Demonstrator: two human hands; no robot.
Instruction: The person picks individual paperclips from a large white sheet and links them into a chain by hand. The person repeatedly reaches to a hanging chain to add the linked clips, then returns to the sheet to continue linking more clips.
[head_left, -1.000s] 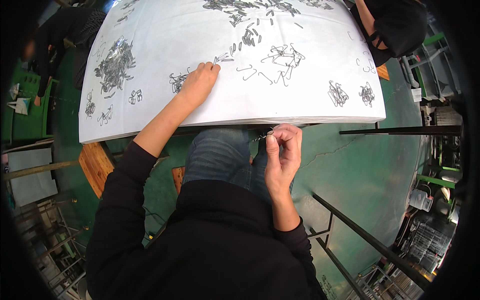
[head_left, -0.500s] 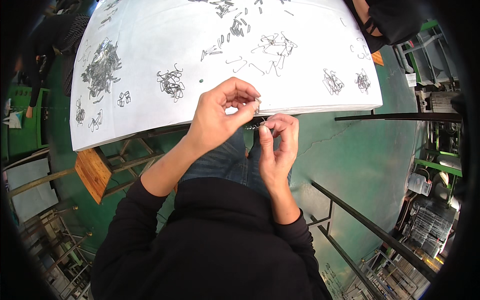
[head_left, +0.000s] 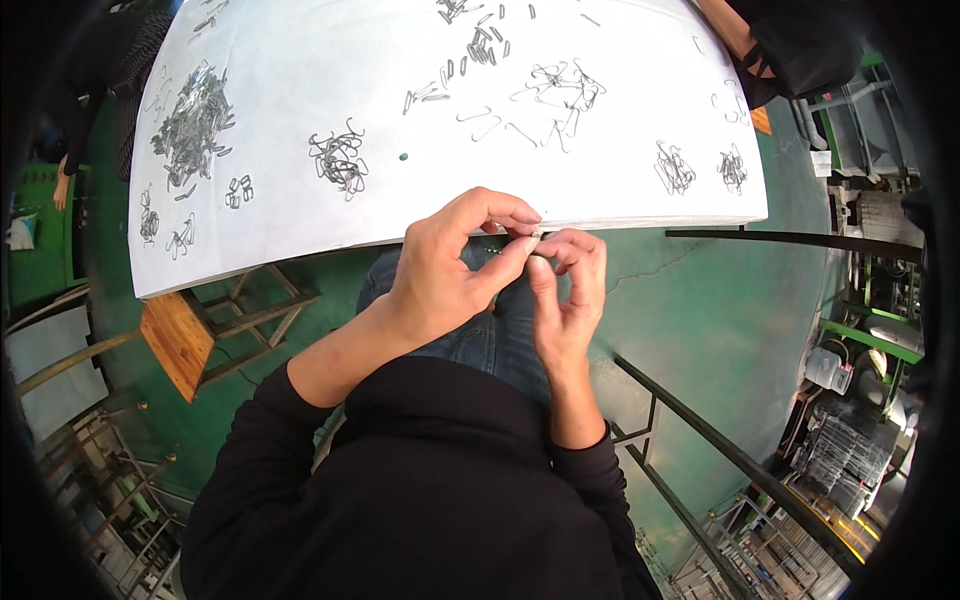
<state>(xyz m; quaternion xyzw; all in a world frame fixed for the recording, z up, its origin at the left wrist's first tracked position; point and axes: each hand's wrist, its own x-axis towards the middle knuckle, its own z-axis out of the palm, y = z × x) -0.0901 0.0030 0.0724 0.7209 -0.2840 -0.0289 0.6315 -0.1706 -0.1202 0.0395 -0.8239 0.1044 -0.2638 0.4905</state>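
My left hand (head_left: 440, 270) is closed in a pinch on a small metal piece (head_left: 536, 236), just off the table's near edge. Thumb and forefinger hide most of it. Against those fingertips my right hand (head_left: 568, 300) pinches too; the wire hook in its grip is almost wholly covered by the fingers now. On the white table lie a loose heap of bent wire hooks (head_left: 560, 90) beyond my hands and a tangled pile of hooks (head_left: 340, 160) to the left. Farther left is a large heap of narrow metal clips (head_left: 195, 125).
The white-covered table (head_left: 290, 225) spans the view ahead. Two small hook piles, one here (head_left: 675, 170), lie at its right. A wooden stool (head_left: 178, 345) stands at the left. Another person's arm (head_left: 728, 28) reaches in at the far right; metal bars (head_left: 740, 455) stand at lower right.
My hands have come together; the left moved right and toward me, its fingertips now meeting the right's. The wire in the right fingers, seen before, is mostly covered.
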